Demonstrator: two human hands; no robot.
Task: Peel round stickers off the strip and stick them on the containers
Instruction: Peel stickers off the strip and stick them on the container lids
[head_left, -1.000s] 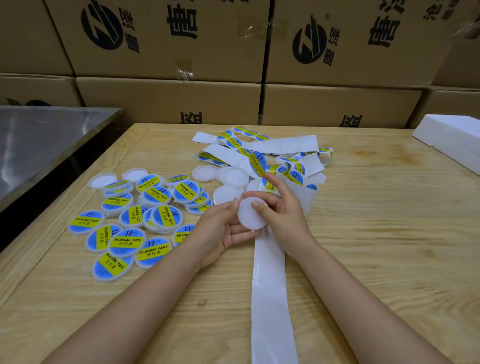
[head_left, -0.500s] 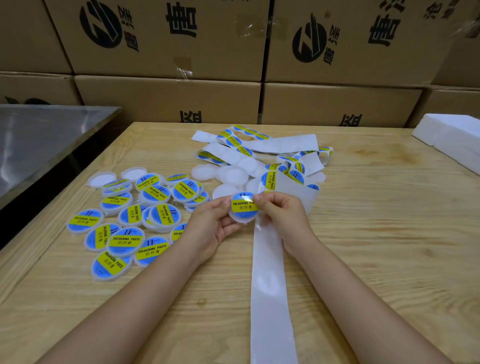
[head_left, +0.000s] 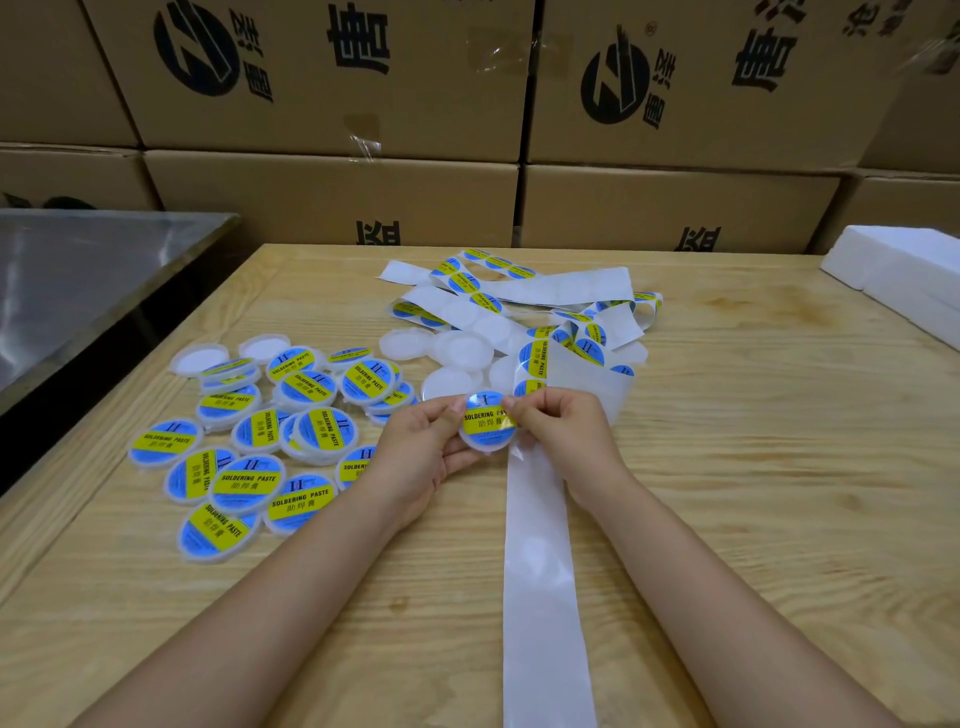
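Centrally, left hand (head_left: 422, 448) and right hand (head_left: 565, 432) pinch the container (head_left: 487, 427) edges.

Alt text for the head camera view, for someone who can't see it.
Two bare hands apply a blue sticker to a round white container above a wooden table: left hand holds the container, right hand pinches the sticker's edge. Labelled containers lie left.

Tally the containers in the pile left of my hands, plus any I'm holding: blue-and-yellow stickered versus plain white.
Piled stickered containers: at least 15 showing; overlaps hide some
Plain white containers: 2
Held stickered container: 1
Total: at least 18
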